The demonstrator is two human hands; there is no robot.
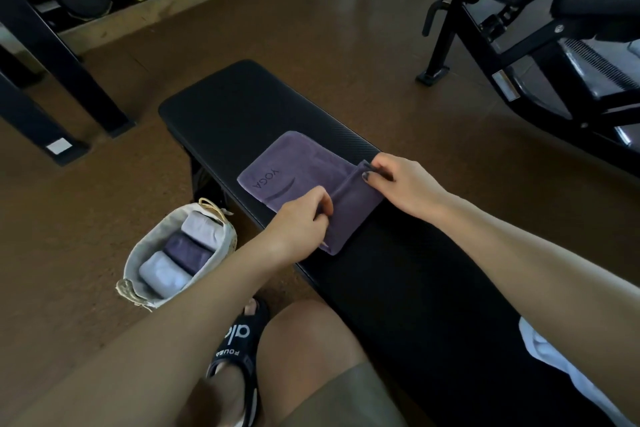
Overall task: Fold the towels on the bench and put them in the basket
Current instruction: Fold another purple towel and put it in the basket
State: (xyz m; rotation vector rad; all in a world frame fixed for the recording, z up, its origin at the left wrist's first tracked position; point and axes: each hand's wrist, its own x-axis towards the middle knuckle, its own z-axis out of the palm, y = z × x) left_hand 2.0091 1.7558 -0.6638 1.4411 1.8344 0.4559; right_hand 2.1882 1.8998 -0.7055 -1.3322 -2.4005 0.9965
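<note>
**Both hands pinch the purple towel mid-fold**

Pinching the near edge of the dark purple terry towel (pixel 304 170), the left hand (pixel 301 222) and the right hand (pixel 398 184) each hold a corner of a raised flap, fingers curled on the cloth. That two-corner hold looks meant to keep the edge straight as the flap goes over. The towel's far half lies flat on the black padded gym bench (pixel 242 104), which serves as the folding surface, and the bench pad holds it steady against the pull.

Down on the brown floor to the left, just beside the bench, sits the cream fabric-lined basket (pixel 138 263), placed within easy reach. Three rolled or folded towels lie side by side in it: pale lilac, dark purple, pale lilac.

Writing now: "YOGA" is stitched on the towel's far left corner, above a curved line. The black slide sandal (pixel 239 343) near the bottom shows white letters, only partly readable.
</note>
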